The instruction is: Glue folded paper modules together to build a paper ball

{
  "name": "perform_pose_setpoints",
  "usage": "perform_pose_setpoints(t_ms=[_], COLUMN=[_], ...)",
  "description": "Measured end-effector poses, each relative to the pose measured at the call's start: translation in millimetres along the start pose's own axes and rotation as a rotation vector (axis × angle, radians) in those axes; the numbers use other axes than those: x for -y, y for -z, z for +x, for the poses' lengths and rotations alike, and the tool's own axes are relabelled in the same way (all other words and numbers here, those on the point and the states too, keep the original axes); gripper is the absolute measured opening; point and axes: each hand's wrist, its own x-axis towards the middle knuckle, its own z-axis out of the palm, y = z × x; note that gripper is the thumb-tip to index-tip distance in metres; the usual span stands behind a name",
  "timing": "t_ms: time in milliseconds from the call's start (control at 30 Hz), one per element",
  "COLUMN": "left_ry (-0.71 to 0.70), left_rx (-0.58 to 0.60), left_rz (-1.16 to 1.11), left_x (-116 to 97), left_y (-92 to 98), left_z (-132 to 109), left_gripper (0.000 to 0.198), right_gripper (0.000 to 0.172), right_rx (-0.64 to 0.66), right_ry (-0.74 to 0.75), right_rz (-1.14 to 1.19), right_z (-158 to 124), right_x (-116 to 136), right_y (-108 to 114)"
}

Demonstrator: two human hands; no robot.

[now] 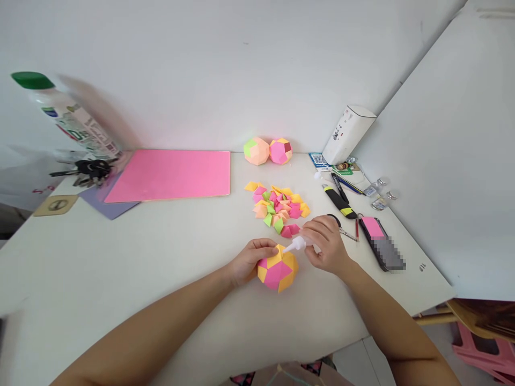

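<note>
My left hand (250, 262) grips a yellow and pink folded-paper ball (278, 273) at its upper left, thumb on top. My right hand (328, 244) is closed around a glue bottle with a white nozzle (296, 244). The nozzle points left and its tip is at the top of the ball; whether it touches the paper I cannot tell. Just beyond both hands lies a loose pile of small folded paper pieces (277, 206) in pink, orange, green and peach.
Two finished-looking paper balls (256, 151) rest against the wall. A pink sheet (173, 174) lies at the left near keys (94, 170) and a tilted-looking bottle (76, 123). To the right are a box cutter (340, 202), pens, a white box (348, 134), small jars (376, 186) and a phone (380, 244).
</note>
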Motion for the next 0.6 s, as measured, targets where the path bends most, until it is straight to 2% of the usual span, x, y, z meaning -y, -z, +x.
perform_pose_setpoints(t_ms=[600], left_ry=[0.018], left_rx=[0.007], left_rz=[0.001], left_x=[-1.0], left_y=[1.4], left_z=[0.4], left_gripper=[0.019], right_gripper=[0.042], right_rx=[0.022], right_ry=[0.009], right_rz=[-0.119], right_z=[2.1], right_x=[2.2], right_y=[-1.4])
